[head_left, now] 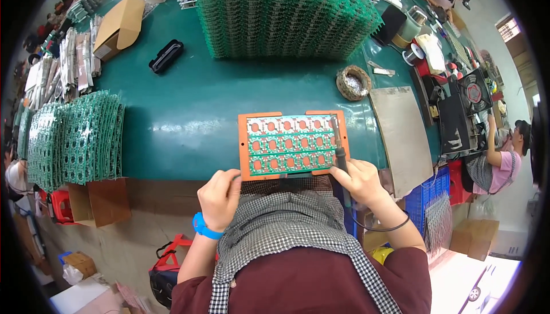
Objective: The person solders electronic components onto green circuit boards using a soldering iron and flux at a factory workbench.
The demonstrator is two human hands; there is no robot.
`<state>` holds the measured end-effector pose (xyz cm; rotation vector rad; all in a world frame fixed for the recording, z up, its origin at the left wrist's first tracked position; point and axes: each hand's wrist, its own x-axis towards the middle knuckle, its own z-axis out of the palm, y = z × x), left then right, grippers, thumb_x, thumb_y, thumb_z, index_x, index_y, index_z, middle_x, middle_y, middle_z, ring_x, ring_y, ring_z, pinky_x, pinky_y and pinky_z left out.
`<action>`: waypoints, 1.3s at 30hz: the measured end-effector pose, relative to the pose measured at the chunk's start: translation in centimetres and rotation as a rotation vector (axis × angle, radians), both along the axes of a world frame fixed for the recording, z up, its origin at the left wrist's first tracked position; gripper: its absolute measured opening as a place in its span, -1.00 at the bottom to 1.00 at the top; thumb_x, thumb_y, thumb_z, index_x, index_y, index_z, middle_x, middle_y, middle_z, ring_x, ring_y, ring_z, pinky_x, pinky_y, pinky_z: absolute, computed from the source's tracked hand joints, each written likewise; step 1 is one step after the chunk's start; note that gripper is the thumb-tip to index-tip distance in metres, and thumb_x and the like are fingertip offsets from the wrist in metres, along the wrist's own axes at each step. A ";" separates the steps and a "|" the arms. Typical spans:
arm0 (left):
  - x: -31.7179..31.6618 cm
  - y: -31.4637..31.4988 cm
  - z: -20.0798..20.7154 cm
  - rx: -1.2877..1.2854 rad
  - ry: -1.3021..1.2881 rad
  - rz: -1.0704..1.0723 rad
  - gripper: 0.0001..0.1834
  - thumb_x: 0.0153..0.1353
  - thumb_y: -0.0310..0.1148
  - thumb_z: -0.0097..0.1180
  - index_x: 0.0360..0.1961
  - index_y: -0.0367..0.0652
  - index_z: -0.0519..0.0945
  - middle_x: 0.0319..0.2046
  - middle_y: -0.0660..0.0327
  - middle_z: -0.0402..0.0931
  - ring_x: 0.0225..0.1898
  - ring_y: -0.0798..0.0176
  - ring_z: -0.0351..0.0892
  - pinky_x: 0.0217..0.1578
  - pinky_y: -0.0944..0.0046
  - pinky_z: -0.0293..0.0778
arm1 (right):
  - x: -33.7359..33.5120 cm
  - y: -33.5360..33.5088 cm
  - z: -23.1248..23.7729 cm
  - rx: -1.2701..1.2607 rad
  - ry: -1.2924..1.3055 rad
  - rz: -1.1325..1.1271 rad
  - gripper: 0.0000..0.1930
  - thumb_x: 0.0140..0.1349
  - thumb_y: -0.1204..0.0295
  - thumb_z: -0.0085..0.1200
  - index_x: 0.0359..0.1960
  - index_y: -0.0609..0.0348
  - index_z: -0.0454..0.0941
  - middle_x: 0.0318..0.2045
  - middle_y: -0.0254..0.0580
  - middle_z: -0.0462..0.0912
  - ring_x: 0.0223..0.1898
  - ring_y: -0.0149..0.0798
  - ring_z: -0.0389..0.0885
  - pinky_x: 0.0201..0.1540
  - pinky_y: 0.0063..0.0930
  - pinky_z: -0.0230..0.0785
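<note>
A green circuit board panel [292, 144] with rows of oval openings lies in an orange frame [243, 153] at the table's near edge. My left hand [217, 196], fingers curled in, is closed at the frame's near left corner and seems to pinch its edge. In my right hand [361, 181] is a soldering iron [341, 158], its metal end pointing away from me over the panel's right column. Whether the tip touches the board I cannot tell. The iron's black cable loops past my right forearm.
A tall stack of green circuit panels [286, 22] stands at the back, another group [91, 136] at left. A black case [166, 56], an open carton [120, 27], a round container [353, 82] and a grey sheet [403, 136] surround the work. Co-workers sit at right.
</note>
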<state>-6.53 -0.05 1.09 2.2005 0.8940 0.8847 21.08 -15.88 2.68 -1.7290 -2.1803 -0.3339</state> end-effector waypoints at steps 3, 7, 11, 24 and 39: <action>0.4 0.3 -0.2 0.002 0.022 -0.065 -0.94 0.13 -0.49 0.15 -0.35 -0.22 0.55 -0.58 0.17 0.42 -0.65 0.15 0.44 -0.63 0.23 0.34 | 0.4 -0.6 0.9 -0.003 0.128 -0.116 -0.79 -0.10 0.47 0.10 -0.34 0.03 0.51 -0.66 -0.30 0.37 -0.64 -0.25 0.46 -0.62 -0.37 0.28; 1.3 1.6 0.2 0.170 0.118 -0.196 -0.85 0.13 -0.36 0.18 -0.29 -0.16 0.56 -0.42 0.19 0.47 -0.65 0.18 0.47 -0.64 0.26 0.39 | 2.1 -0.2 2.6 -0.005 0.357 -0.311 -0.72 -0.09 0.63 0.22 -0.30 0.10 0.49 -0.55 -0.21 0.49 -0.53 -0.07 0.51 -0.48 -0.29 0.36; 3.0 3.4 1.8 0.251 0.339 -0.401 -0.68 0.10 -0.20 0.20 -0.12 -0.02 0.55 -0.09 0.15 0.44 -0.57 0.24 0.56 -0.60 0.30 0.47 | 3.3 1.6 3.0 -0.207 0.432 -0.316 -0.67 -0.04 0.61 0.19 -0.20 0.10 0.45 -0.38 -0.13 0.53 -0.27 -0.04 0.51 -0.27 -0.26 0.37; 4.3 4.3 1.2 0.205 0.390 -0.424 -0.61 0.13 -0.09 0.14 -0.04 0.04 0.52 0.02 0.08 0.38 -0.51 0.20 0.57 -0.55 0.26 0.50 | 3.3 3.2 1.6 -0.219 0.435 -0.363 -0.63 -0.06 0.56 0.25 -0.18 0.11 0.43 -0.20 -0.15 0.59 -0.11 0.00 0.50 -0.08 -0.25 0.37; -0.5 0.4 -0.7 -0.078 -0.220 0.196 -0.79 0.34 -0.52 -0.12 -0.10 -0.31 0.53 -0.46 0.13 0.47 -0.44 0.30 0.47 -0.45 0.38 0.36 | 12.0 -19.1 -12.8 1.117 1.028 -1.415 -0.52 0.06 0.37 0.28 -0.10 0.34 0.31 -0.26 -0.12 0.43 -0.22 -0.28 0.36 -0.08 -0.40 0.27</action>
